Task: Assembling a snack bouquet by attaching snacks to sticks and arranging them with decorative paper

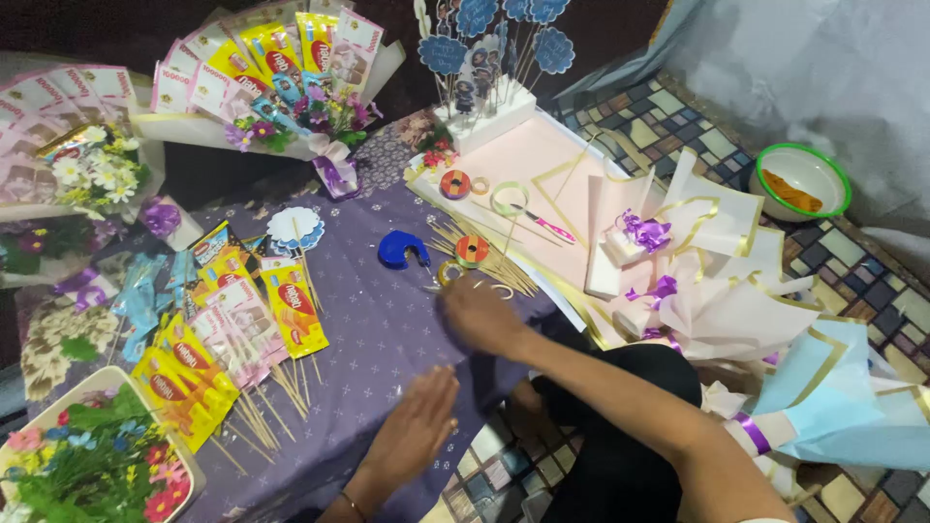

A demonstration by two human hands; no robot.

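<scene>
My right hand (481, 315) is stretched out to the middle of the purple cloth (387, 329), fingers curled down over the near end of the loose bamboo skewers (484, 261), right by the small tape roll (472, 250) and the blue tape dispenser (402, 250); from up here I cannot tell whether my fingers have actually pinched a skewer or are only resting on the pile. My left hand (417, 426) lies flat and open on the cloth nearer to me, holding nothing, just pressing the fabric. The trouble I see is that the skewers lie fanned and crossed, so pulling one could drag its neighbours and scatter them toward the pink wrapping paper (542, 165) on the right. The tape roll sits touching the pile and would likely roll away if I nudge it. To my left the snack packets on sticks (232, 329) lie in a loose overlapping row, and my left forearm could sweep their stick ends if I shift. The pointed tips could also snag the cloth or prick me, since I am reaching over them at an angle. The white foam block with paper toppers (494, 107) stands far off, safe unless the paper under it gets tugged.
</scene>
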